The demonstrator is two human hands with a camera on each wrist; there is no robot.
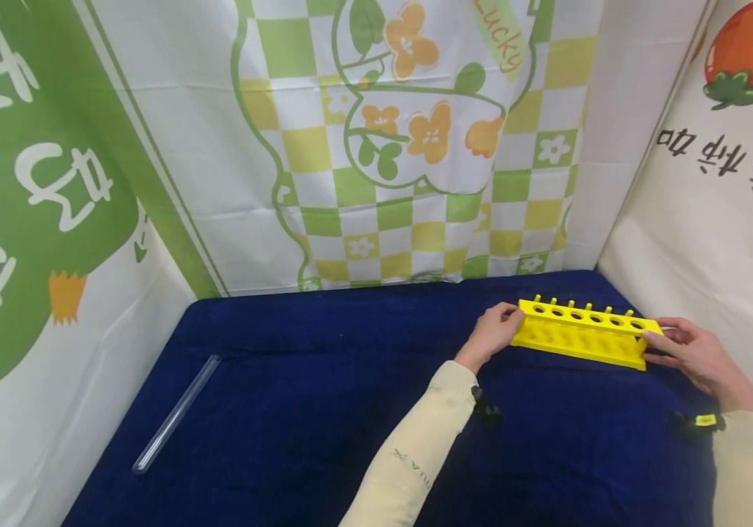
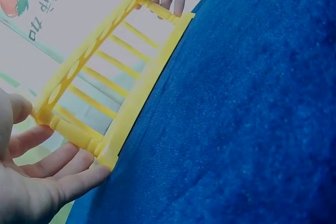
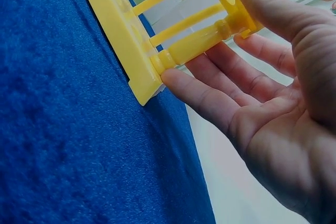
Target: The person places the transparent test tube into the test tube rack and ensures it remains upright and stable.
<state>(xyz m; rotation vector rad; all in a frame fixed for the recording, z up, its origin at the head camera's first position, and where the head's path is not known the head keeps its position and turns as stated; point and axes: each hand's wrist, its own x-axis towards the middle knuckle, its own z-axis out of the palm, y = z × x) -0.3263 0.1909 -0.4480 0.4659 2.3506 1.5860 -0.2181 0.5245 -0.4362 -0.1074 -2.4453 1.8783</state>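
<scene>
Yellow plastic forms the rack (image 1: 585, 342) in the head view, upright on the right side of a worktop (image 1: 323, 424) covered in dark blue cloth, toward its far edge. A row of six round holes runs along its top plate, with six short pegs standing behind them. The left hand (image 1: 491, 333) grips its left end and the right hand (image 1: 699, 356) grips its right end, so the rack spans the gap between the hands. Well apart, on the left side of the cloth, lies a clear tube (image 1: 177, 413), set diagonally. Patterned curtains (image 1: 376, 219) rise behind and at both sides.

From the left wrist, the left thumb rests by the corner of the top plate while the fingers lie against the end post; the right hand holds the far end.

From the right wrist, the right thumb is at the top plate's end, and the fingers bear on the thick end post, one fingertip close to the base. Slender rods link base and top plate.
</scene>
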